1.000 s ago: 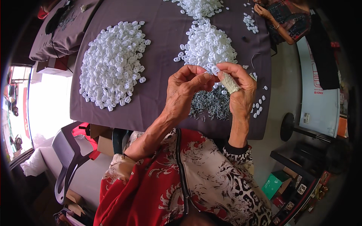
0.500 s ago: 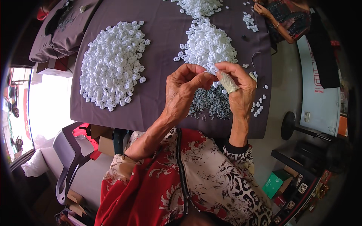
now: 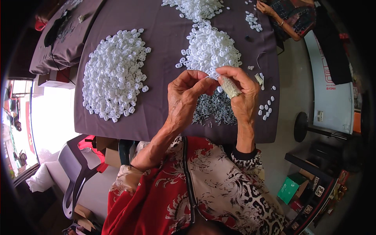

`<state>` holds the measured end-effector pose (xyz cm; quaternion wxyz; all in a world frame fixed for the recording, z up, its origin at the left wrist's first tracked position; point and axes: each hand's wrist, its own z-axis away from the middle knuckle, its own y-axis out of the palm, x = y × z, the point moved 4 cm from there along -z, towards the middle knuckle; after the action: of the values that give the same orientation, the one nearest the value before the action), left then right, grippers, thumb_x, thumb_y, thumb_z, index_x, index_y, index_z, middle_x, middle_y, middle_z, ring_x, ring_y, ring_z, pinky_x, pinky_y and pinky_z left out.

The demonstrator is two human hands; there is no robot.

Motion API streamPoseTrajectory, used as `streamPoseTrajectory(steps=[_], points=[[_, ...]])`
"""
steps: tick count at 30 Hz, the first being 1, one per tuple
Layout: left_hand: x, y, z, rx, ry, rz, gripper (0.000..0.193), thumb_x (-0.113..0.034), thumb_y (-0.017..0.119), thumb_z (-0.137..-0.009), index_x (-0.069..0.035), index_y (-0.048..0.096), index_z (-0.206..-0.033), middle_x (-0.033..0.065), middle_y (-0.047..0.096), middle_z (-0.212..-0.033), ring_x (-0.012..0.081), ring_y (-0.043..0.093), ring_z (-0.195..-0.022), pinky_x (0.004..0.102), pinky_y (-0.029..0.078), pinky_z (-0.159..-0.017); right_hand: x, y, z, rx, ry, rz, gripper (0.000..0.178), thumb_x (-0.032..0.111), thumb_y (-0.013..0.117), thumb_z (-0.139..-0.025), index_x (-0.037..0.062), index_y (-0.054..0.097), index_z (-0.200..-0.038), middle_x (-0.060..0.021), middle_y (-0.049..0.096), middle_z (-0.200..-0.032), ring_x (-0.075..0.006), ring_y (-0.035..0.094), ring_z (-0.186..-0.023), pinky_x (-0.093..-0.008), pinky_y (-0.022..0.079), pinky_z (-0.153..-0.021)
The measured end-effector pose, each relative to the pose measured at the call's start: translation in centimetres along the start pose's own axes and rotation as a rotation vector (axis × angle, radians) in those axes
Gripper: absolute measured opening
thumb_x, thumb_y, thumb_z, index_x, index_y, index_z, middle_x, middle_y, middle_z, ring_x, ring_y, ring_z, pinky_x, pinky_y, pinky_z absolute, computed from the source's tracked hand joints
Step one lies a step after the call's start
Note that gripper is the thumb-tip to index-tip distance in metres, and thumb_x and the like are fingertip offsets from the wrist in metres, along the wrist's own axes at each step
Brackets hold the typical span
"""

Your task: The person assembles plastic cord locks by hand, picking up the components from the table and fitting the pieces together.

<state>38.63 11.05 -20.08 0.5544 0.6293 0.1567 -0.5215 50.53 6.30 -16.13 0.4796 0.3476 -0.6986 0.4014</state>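
Nearest, thin grey bits (image 3: 213, 109) lie heaped on the worktop (image 3: 137, 121). Above them, the left hand (image 3: 182, 96) has its thumb and forefinger pinched together; what those fingers may hold is hidden. The right hand (image 3: 243, 92) grips a white piece (image 3: 214, 73) between thumb and forefinger, a pale wrap (image 3: 231, 87) apparently on the thumb. The piece sits at the left fingertips; whether they touch it I cannot tell. It looks like hard plastic: light, stiff, perhaps slick, not fragile. Its rounded rim seems the best hold, keeping the face clear. The bits look stiff too, better pinched singly. Beyond lies the middle heap (image 3: 213, 49), with the left heap (image 3: 113, 76) aside; farthest, a co-worker's hand (image 3: 266, 8).
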Motion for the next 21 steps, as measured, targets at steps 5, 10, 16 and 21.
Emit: streamPoseTrajectory(steps=[5,10,16,21], points=[[0.04,0.07,-0.04,-0.004,-0.003,-0.025,0.009,-0.007,0.059,-0.08,0.002,0.056,-0.082,0.0083,0.062,-0.075,0.0133,0.058,-0.066,0.026,0.048,-0.065,0.13,0.15,-0.02,-0.006,-0.038,0.036,0.015,-0.001,0.059,-0.077,0.0013,0.063,-0.091,-0.0016,0.062,-0.081,-0.0072,0.057,-0.072,-0.0196,0.045,-0.067],[0.17,0.15,-0.16,-0.014,-0.012,0.006,0.012,-0.008,0.061,-0.08,0.002,0.056,-0.085,0.008,0.062,-0.076,0.0143,0.06,-0.066,0.0263,0.05,-0.066,-0.23,0.02,-0.23,-0.007,-0.005,-0.009,0.015,0.0,0.059,-0.077,0.0014,0.063,-0.091,-0.002,0.062,-0.082,-0.0076,0.057,-0.073,-0.0197,0.045,-0.066],[0.33,0.28,-0.22,-0.034,-0.022,0.027,0.014,-0.008,0.062,-0.08,0.003,0.056,-0.086,0.009,0.062,-0.077,0.0151,0.06,-0.066,0.0269,0.05,-0.066,-0.38,0.21,-0.28,0.012,-0.023,0.038,0.015,0.001,0.06,-0.078,0.0025,0.064,-0.092,-0.0017,0.063,-0.081,-0.0067,0.056,-0.074,-0.0192,0.044,-0.066],[0.76,0.34,-0.4,-0.075,0.002,0.109,0.015,-0.006,0.063,-0.079,0.004,0.057,-0.088,0.0105,0.062,-0.076,0.0158,0.06,-0.067,0.0268,0.05,-0.065,-0.38,0.42,-0.22,-0.044,-0.012,0.024,0.014,0.001,0.06,-0.077,0.003,0.064,-0.09,-0.0011,0.062,-0.08,-0.0066,0.056,-0.075,-0.0192,0.044,-0.066]])
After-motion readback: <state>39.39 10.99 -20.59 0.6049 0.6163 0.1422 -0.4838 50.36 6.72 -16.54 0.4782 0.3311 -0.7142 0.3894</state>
